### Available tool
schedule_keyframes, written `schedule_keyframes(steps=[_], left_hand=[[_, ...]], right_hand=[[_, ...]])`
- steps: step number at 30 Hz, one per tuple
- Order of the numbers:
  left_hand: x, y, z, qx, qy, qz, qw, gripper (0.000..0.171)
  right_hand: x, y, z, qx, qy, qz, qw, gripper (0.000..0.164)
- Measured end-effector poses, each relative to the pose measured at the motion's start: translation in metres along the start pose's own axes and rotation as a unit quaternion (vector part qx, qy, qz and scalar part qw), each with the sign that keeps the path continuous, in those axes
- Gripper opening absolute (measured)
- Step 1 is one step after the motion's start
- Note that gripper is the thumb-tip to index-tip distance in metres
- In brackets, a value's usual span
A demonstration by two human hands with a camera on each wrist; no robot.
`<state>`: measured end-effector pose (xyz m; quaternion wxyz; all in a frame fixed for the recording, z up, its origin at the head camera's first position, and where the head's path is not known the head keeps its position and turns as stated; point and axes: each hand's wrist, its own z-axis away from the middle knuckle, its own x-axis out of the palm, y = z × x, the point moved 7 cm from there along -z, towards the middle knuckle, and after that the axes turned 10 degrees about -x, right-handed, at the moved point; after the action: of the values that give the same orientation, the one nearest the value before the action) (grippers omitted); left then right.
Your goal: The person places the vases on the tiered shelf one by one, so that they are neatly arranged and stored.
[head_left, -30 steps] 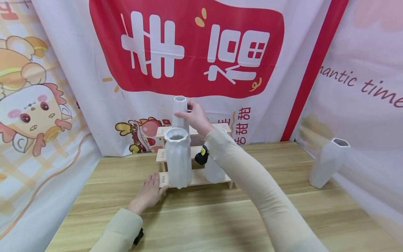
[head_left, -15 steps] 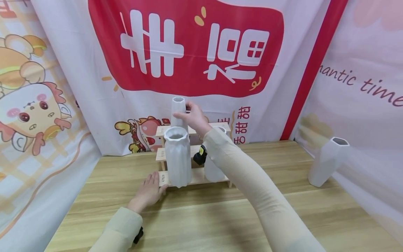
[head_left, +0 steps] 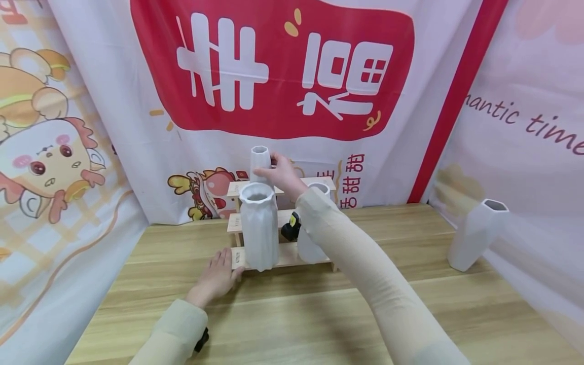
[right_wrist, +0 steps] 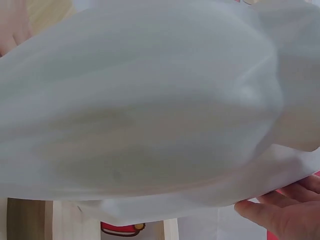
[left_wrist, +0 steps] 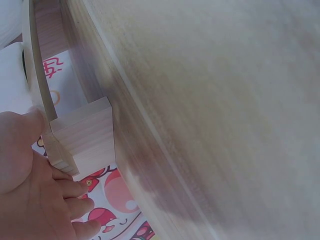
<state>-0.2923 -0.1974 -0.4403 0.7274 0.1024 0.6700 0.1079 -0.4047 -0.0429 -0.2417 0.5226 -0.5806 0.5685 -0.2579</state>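
Note:
My right hand (head_left: 285,175) holds a narrow white vase (head_left: 259,165) by its side, upright at the left part of the top shelf. Its base is hidden behind a larger fluted white vase (head_left: 259,228) on the bottom shelf of a three-step wooden stand (head_left: 287,255). In the right wrist view that fluted vase (right_wrist: 140,100) covers most of the picture, with the right fingertips (right_wrist: 252,210) against the vase behind. My left hand (head_left: 214,279) grips the bottom shelf's left end, thumb at the front; the left wrist view shows the thumb (left_wrist: 32,122) against the shelf edge.
Another white vase (head_left: 310,248) stands at the bottom shelf's right, partly behind my right sleeve (head_left: 360,253). A faceted white vase (head_left: 476,238) stands on the wooden table (head_left: 292,324) at far right. Printed cloth (head_left: 283,121) hangs behind and along both sides.
The narrow vase has come down slightly at the top shelf, still in my right hand. My left hand has stayed at the stand's left end.

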Motion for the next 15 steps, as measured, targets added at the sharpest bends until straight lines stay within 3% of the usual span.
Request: schedule_keyframes(steps=[15], left_hand=[[0.0006, -0.0009, 0.0004, -0.003, -0.004, -0.003, 1.0000, 0.068]], right_hand=[[0.0025, -0.0038, 0.0034, 0.021, -0.010, 0.002, 1.000, 0.054]])
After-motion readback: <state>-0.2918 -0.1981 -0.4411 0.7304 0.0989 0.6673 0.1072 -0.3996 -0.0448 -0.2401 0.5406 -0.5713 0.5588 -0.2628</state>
